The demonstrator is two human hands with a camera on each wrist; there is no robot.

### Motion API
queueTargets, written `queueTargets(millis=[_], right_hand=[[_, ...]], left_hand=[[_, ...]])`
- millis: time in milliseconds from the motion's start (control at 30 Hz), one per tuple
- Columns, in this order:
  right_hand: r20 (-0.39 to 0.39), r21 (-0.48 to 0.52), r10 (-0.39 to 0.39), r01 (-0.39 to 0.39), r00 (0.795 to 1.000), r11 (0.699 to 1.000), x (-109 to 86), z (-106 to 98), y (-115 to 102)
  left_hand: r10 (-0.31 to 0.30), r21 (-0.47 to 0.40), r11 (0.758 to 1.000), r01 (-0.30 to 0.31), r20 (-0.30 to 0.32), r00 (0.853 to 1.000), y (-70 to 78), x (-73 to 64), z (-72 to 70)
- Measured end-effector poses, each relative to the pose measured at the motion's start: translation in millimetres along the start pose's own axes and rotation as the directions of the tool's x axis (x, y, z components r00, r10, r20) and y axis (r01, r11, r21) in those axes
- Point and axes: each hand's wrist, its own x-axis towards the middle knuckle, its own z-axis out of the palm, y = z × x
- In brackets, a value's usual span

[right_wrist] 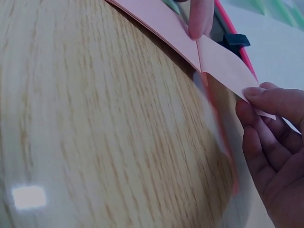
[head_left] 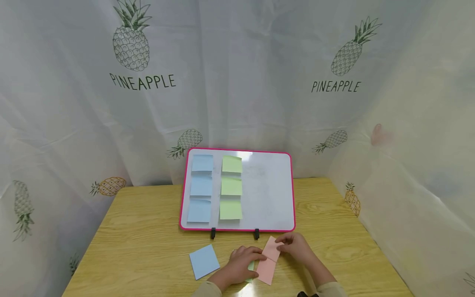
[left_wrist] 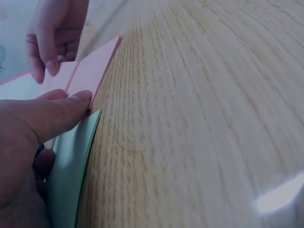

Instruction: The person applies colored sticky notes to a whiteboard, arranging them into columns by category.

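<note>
Even light fills the head view; glare caps the whiteboard at twelve o'clock. Dimmer wrist views show table glare: left at four, right at eight.

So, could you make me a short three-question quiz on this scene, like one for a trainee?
1. How many notes are stuck to the whiteboard?
2. True or false: the blue pad on the table lies to the right of the left hand.
3. Which colour does the right hand pinch: a) blue, b) green, c) pink?

Key:
1. Six: three blue, three green.
2. False; it lies to the left.
3. c, the pink paper.
</note>
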Motion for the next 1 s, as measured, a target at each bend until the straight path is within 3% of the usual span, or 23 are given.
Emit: queueTargets(millis=[567, 800, 1000], right_hand=[[-0.087, -0.046, 0.002, -0.007, 0.996, 0.999, 5.7, -9.9, 0.7], [-0.089, 0.049, 0.007, -0.003, 0.996, 0.999, 5.7, -16.4, -6.1], [-0.083, 0.105, 0.006, 0.002, 0.997, 0.994, 4.1, -20.4, -12.7]], left_hand=[[-0.025, -0.03, 0.999, 0.025, 0.012, 1.0, 3.2, -0.5, -2.3], [0.008, 0.008, 1.0, -0.007, -0.028, 1.0, 4.6, -3.1, -4.3], [-0.027, -0.018, 1.0, 0.026, -0.061, 0.998, 5.7, -1.7, -3.2]])
